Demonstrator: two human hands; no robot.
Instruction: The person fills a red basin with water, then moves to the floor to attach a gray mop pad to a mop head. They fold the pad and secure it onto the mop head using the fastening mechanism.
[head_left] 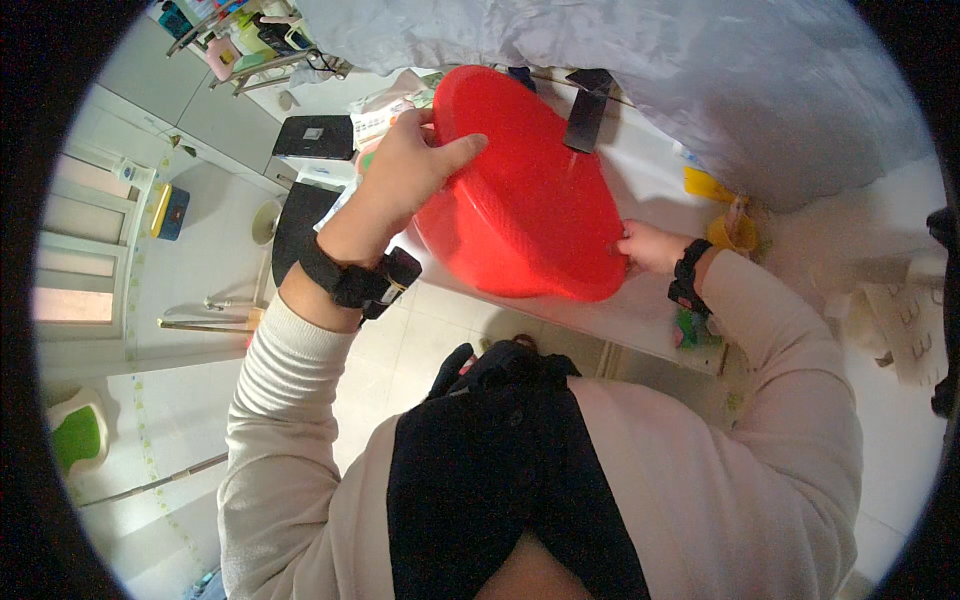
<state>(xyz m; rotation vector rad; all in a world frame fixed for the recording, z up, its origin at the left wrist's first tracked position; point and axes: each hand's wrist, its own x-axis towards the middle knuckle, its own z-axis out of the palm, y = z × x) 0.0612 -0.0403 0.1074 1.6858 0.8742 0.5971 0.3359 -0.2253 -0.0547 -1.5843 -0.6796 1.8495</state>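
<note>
A large red plastic basin (pixel 530 210) is tilted in front of me above a white counter or sink (pixel 645 190). My left hand (pixel 410 165) grips its rim on the left side, thumb over the inner face and fingers behind. On the far right edge, my right hand (pixel 650 247) is closed around the rim, most of its fingers partly hidden. A dark faucet-like fixture (pixel 587 118) stands just beyond the basin, near its upper right. The basin covers much of the surface under it.
Left of the basin is a black-topped box (pixel 314 138), with a rack (pixel 290 62) of bottles behind. A yellow cup (pixel 735 234) and a flat yellow object (pixel 706 184) lie to the right. A pale curtain (pixel 720 90) hangs along the far side.
</note>
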